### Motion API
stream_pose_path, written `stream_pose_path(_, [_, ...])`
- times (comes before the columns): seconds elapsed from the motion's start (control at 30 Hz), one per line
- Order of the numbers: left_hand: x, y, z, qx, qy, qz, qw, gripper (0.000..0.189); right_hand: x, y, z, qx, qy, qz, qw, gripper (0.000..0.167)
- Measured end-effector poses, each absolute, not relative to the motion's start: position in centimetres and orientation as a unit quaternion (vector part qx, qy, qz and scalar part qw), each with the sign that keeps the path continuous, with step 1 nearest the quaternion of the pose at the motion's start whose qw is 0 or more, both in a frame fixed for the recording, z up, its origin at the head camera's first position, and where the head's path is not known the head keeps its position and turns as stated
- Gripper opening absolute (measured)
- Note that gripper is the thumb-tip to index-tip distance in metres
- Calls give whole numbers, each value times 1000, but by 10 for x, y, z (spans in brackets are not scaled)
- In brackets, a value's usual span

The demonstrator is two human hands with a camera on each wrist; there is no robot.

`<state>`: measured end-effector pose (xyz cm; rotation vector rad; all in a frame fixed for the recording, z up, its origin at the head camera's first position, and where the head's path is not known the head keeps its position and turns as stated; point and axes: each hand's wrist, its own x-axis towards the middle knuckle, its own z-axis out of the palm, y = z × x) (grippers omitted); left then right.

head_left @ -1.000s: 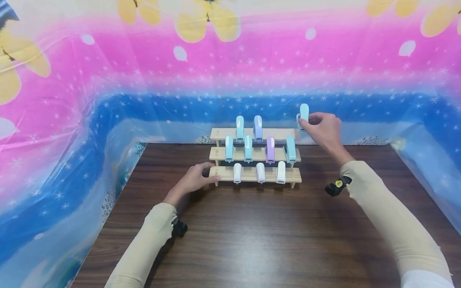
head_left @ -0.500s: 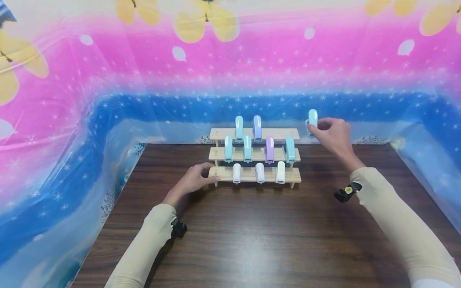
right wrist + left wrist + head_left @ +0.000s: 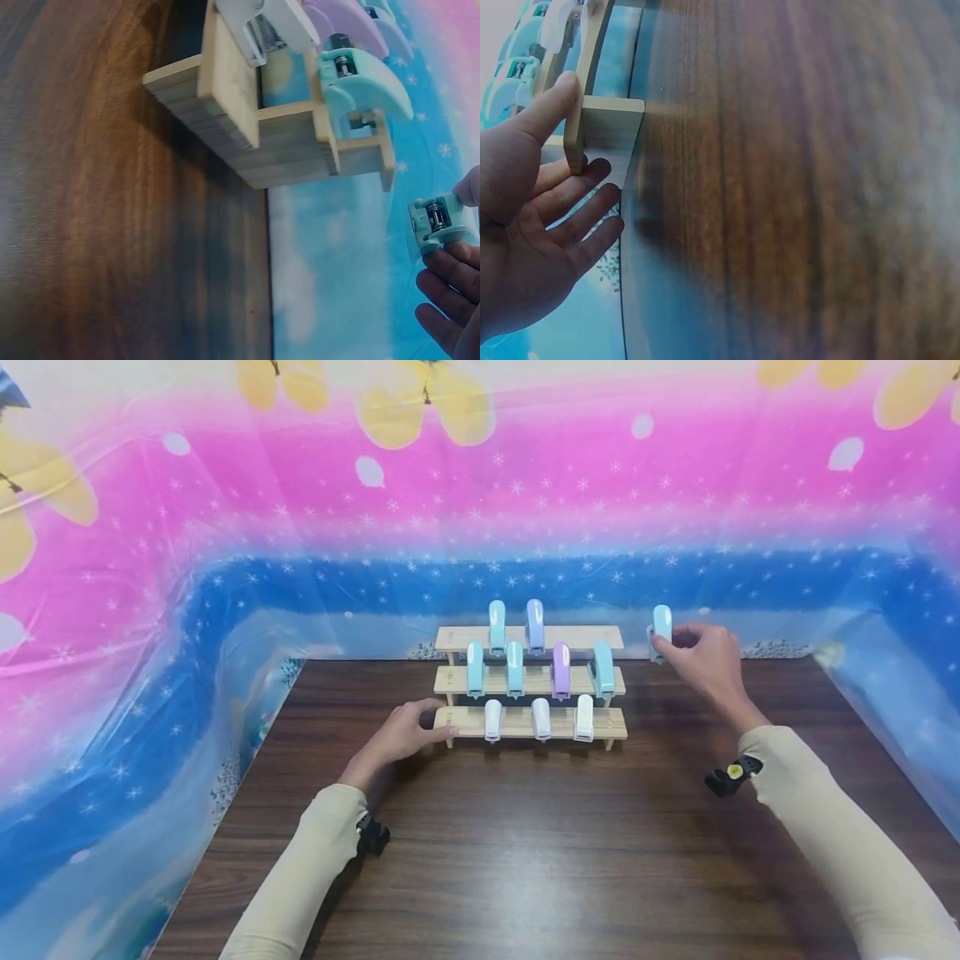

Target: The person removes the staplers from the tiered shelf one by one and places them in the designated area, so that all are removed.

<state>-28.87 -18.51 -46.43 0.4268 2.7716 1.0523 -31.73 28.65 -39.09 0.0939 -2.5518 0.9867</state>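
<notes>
- Table (image 3: 480, 852): one, dark wood grain.
- Rack (image 3: 581, 637): one, pale wood, three tiers; bears nine staplers: four teal staplers (image 3: 475, 670), one purple stapler (image 3: 561, 672), one periwinkle stapler (image 3: 534, 625), three white staplers (image 3: 541, 718).
- Left hand (image 3: 405, 729): gripping rack's bottom tier, left end, thumb above.
- Right hand (image 3: 708, 662): pinching a tenth stapler.
- Held stapler (image 3: 662, 620): teal, right of rack, apart from it. Probably light, stiff, slick-shelled, not fragile; best taken by both flanks, mid-body.

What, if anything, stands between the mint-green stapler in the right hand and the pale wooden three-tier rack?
Nothing visible does: the right hand holds the mint-green stapler across an open gap from the wooden rack.
</notes>
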Motion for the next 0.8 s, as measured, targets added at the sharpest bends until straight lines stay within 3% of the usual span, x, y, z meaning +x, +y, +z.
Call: stream_pose_path(0.8, [-289,-186,-467,152,919,358,70,60,-305,290,-451,-13,-929,336,156,60])
